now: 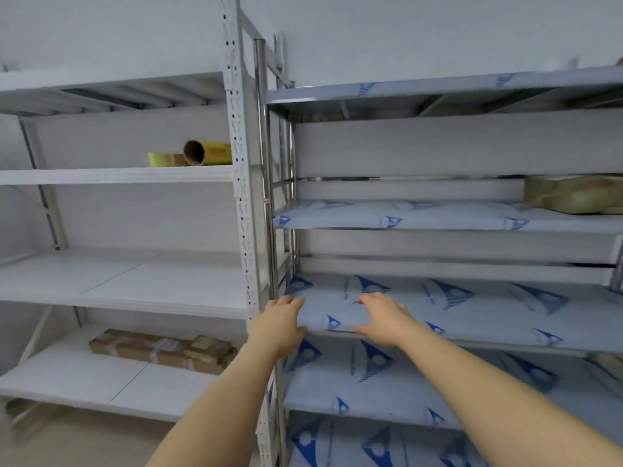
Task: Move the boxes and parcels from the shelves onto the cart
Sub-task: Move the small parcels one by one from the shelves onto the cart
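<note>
- White walls are backing two shelf units.
- Left hand and right hand are resting loosely spread fingers on the blue-patterned shelf, gripping nothing.
- Brown parcels are lying low, left of the fingers.

Ahead of you, a white wall backs everything. On the upper left level lies a cardboard tube wrapped in yellow film, its open end facing you, with a smaller yellow tape roll just beside it. Low at left, the pale floor shows.
</note>
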